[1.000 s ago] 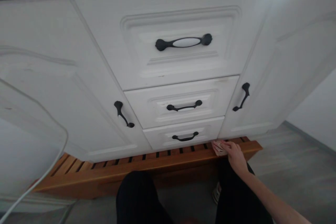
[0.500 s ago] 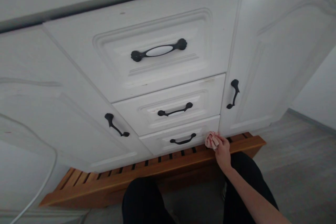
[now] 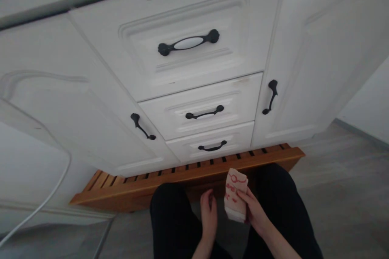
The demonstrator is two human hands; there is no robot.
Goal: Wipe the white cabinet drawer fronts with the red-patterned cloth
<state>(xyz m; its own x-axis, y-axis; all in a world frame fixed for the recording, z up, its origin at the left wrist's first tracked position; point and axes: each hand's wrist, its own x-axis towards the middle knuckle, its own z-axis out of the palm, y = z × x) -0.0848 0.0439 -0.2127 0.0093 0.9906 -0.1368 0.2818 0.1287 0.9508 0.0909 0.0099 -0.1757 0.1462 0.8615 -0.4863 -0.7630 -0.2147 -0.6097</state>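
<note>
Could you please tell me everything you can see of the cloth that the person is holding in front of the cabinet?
The cloth is a small, pale piece, white to pinkish, with red printed marks on its upper part. It looks soft, like fabric or paper towel, and is folded into an upright oblong. The right hand holds it from the right side, fingers across its lower half. The left hand is close beside it, apart. It is above the dark trouser legs, before the wooden slatted platform.

- The white cloth (image 3: 234,200) hides the right hand's (image 3: 254,212) fingertips behind it.
- Both forearms are cut off by the bottom edge.
- The red marks on the cloth are too small to read.
- The white cable (image 3: 45,198) runs out past the left edge.
</note>
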